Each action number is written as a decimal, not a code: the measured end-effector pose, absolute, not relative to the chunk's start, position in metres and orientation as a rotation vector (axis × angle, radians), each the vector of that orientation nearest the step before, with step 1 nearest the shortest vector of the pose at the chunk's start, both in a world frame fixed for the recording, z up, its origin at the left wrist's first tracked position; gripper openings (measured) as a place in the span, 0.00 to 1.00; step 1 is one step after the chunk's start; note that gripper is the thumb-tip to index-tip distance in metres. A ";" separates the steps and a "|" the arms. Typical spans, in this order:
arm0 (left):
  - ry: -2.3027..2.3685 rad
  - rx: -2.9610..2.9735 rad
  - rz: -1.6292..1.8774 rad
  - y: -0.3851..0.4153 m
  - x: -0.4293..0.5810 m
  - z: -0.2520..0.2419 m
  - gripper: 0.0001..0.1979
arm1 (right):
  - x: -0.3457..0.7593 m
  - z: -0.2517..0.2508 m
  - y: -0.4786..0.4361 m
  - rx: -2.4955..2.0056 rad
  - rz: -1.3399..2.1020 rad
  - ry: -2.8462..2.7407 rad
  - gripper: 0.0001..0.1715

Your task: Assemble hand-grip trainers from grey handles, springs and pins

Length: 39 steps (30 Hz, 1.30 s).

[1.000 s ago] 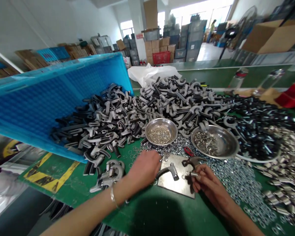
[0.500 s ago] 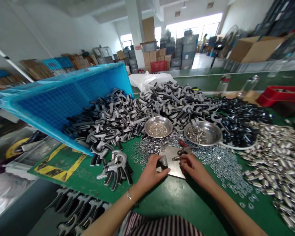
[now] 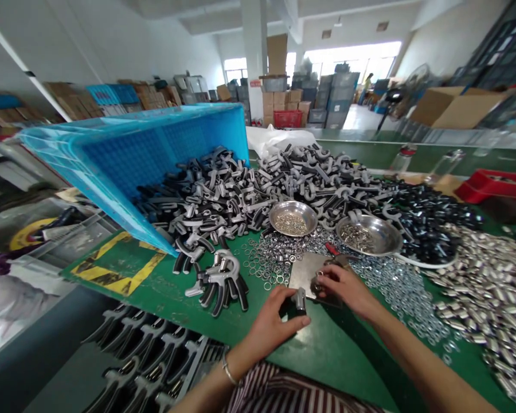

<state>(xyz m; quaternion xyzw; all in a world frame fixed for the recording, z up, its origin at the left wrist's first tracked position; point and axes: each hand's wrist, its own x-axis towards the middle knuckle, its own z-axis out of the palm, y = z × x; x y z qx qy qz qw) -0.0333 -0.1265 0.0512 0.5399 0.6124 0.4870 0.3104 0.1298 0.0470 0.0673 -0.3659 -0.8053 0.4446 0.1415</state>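
Observation:
My left hand (image 3: 273,321) curls its thumb and fingers around a grey-and-black handle piece (image 3: 300,299), held upright at the near edge of a flat metal plate (image 3: 303,272). Over the plate, my right hand (image 3: 346,287) pinches something small and dark that I cannot make out. Behind those fingers lies a tool with a red grip (image 3: 331,249), partly hidden. Loose metal rings (image 3: 267,269) are scattered left of the plate, and small nuts (image 3: 387,289) spread to its right. Assembled hand grips with springs (image 3: 223,278) stand in a cluster on the left.
A tipped blue crate (image 3: 163,137) spills a heap of grey handles (image 3: 241,195). Two steel bowls (image 3: 293,207) (image 3: 389,232) of small parts stand beyond the plate. Silvery cylinders (image 3: 481,287) are piled at right. More hand grips (image 3: 146,350) sit below the table's left edge.
The view has swung a little left. My left hand has drawn the handle piece nearer to me, to the plate's near edge. My right hand has come away from the tool over the plate.

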 end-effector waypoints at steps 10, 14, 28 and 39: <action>1.488 1.474 1.337 -0.124 -0.020 0.058 0.26 | 0.150 0.094 -0.017 -0.792 2.102 -1.666 0.15; 1.467 1.503 1.286 -0.117 -0.016 0.063 0.26 | 0.159 0.097 -0.009 -0.832 2.170 -1.639 0.15; 1.708 1.479 1.167 -0.088 0.003 0.065 0.27 | 0.160 0.090 0.018 -0.929 1.246 -1.983 0.16; 1.588 2.237 0.726 0.050 -0.018 0.121 0.15 | 0.196 0.049 0.031 -1.053 1.815 -1.042 0.21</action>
